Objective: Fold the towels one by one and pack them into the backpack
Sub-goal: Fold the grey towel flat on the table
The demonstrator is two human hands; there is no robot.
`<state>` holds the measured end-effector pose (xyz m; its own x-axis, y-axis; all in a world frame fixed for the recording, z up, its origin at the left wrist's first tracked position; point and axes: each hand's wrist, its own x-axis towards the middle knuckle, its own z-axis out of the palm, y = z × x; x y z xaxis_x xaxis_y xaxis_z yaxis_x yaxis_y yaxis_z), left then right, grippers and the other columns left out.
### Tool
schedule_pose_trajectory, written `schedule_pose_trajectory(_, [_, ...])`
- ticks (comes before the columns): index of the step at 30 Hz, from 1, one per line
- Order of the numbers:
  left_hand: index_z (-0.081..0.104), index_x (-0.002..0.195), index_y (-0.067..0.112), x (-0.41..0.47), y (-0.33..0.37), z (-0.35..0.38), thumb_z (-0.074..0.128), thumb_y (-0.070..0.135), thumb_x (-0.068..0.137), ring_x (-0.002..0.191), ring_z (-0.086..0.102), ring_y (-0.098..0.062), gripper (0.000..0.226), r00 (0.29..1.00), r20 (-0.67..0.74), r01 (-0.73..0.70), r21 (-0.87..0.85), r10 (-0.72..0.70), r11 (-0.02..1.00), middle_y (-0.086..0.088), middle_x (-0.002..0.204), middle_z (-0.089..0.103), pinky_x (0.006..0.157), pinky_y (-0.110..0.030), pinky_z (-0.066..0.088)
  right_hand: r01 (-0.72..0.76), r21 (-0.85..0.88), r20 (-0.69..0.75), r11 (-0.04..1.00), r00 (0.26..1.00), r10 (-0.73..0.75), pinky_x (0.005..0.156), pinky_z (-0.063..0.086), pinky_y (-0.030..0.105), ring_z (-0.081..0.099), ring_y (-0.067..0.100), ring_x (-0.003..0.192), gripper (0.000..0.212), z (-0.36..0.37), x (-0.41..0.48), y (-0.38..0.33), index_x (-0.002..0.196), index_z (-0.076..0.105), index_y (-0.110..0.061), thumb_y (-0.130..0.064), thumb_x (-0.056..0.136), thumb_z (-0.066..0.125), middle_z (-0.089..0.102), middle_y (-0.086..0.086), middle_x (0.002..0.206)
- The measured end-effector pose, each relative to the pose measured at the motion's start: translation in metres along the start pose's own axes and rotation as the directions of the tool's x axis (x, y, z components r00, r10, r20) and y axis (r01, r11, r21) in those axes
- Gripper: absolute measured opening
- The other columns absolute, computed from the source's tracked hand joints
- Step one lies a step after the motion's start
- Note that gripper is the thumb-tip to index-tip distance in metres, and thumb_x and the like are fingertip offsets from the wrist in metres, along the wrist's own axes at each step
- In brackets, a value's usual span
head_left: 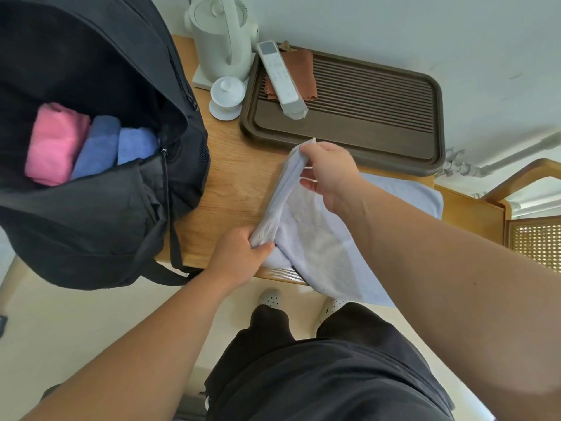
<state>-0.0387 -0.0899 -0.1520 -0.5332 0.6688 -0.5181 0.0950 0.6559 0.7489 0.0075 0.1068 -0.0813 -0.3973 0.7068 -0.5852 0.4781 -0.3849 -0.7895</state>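
pale lavender towel (315, 238), left edge lifted; fold runs 7 to 1 o'clock, left hand (243, 253) and right hand (331, 174) pinching its ends

The counter (233, 183) is light wood with visible grain and a matt finish. On it, the pale towel (315, 235) is soft, nubby terry cloth. Left of the towel, the backpack (100, 226) is matt black woven fabric. Behind the towel, the dark brown tray (437, 123) is ribbed and smooth, and the kettle (224, 41) is smooth white plastic.
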Motion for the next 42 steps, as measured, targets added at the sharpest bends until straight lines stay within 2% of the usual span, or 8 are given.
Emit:
schedule_pose_trajectory(6, [0.054,0.087,0.023,-0.018,0.007,-0.033,0.073,0.024,0.083,0.077,0.060,-0.016,0.020,0.974,-0.228,-0.012,-0.031,0.004,0.999,0.000,0.084,0.062,0.068,-0.036,0.050,0.010,0.016,-0.019,1.000,1.000,-0.010,0.081,0.060,0.030,0.071,0.013,0.086,0.009,0.021,0.005,-0.029,0.088,0.065,-0.023,-0.024,0.095,0.059,0.071,0.003,0.096])
schedule_pose_trajectory(9, [0.057,0.087,0.023,-0.022,0.000,-0.039,0.074,0.029,0.082,0.079,0.063,-0.018,0.019,0.965,-0.261,0.026,0.072,-0.007,0.997,0.003,0.082,0.064,0.071,-0.040,0.055,0.001,-0.042,0.006,0.999,1.000,0.000,0.083,0.059,0.031,0.070,0.015,0.088,0.014,0.031,0.007,-0.027,0.085,0.064,-0.023,-0.022,0.096,0.056,0.070,0.004,0.097])
schedule_pose_trajectory(16, [0.048,0.079,0.018,-0.031,0.000,-0.053,0.066,0.022,0.090,0.060,0.052,-0.015,0.021,0.845,-0.494,-0.036,0.329,0.204,0.944,0.005,0.066,0.051,0.052,-0.030,0.039,-0.020,0.064,0.045,0.998,0.999,0.017,0.085,0.060,0.032,0.067,0.015,0.088,0.013,0.044,0.013,-0.022,0.086,0.065,-0.024,-0.016,0.094,0.060,0.069,0.004,0.096])
schedule_pose_trajectory(22, [0.038,0.068,0.015,-0.012,-0.011,-0.050,0.061,0.035,0.093,0.060,0.047,-0.021,0.039,0.949,-0.313,0.105,0.407,0.031,0.907,-0.001,0.065,0.046,0.053,-0.031,0.035,-0.045,-0.151,0.039,0.988,0.998,0.051,0.084,0.060,0.033,0.069,0.013,0.086,0.009,0.042,0.018,-0.014,0.090,0.066,-0.020,-0.020,0.095,0.058,0.070,0.004,0.096])
schedule_pose_trajectory(29, [0.043,0.068,0.024,-0.018,-0.013,-0.021,0.063,0.022,0.093,0.057,0.044,-0.014,0.032,0.992,-0.110,-0.025,0.360,0.069,0.932,0.005,0.062,0.047,0.050,-0.029,0.030,-0.097,-0.146,0.025,0.985,0.995,0.101,0.081,0.059,0.030,0.070,0.014,0.089,0.019,0.019,0.032,0.005,0.114,0.065,-0.019,-0.020,0.098,0.054,0.070,0.004,0.102])
schedule_pose_trajectory(32, [0.055,0.078,0.017,-0.020,-0.001,0.000,0.068,0.018,0.087,0.061,0.049,-0.018,0.015,0.997,-0.011,-0.067,0.308,0.074,0.949,0.003,0.065,0.052,0.053,-0.032,0.035,-0.110,-0.164,-0.020,0.980,0.994,0.108,0.081,0.060,0.031,0.069,0.014,0.088,0.017,0.000,0.038,0.011,0.106,0.068,-0.018,-0.022,0.099,0.053,0.072,0.003,0.100])
schedule_pose_trajectory(36, [0.052,0.075,0.007,-0.016,0.022,0.035,0.070,0.012,0.073,0.058,0.043,-0.015,0.019,0.996,0.047,-0.080,0.217,0.071,0.973,-0.001,0.065,0.051,0.053,-0.032,0.034,-0.099,-0.108,-0.038,0.989,0.995,0.096,0.078,0.058,0.031,0.064,0.014,0.075,0.017,-0.041,0.042,0.014,0.095,0.071,-0.015,-0.020,0.098,0.055,0.070,0.003,0.086])
schedule_pose_trajectory(42, [0.042,0.067,0.016,-0.003,0.061,0.083,0.069,0.012,0.072,0.053,0.039,-0.012,0.028,0.989,0.138,-0.086,0.249,0.053,0.965,0.002,0.060,0.046,0.049,-0.025,0.031,-0.015,-0.164,-0.096,0.986,0.995,0.000,0.064,0.055,0.027,0.067,0.017,0.078,0.021,-0.098,0.063,0.034,0.110,0.061,-0.023,-0.009,0.095,0.057,0.068,0.006,0.094])
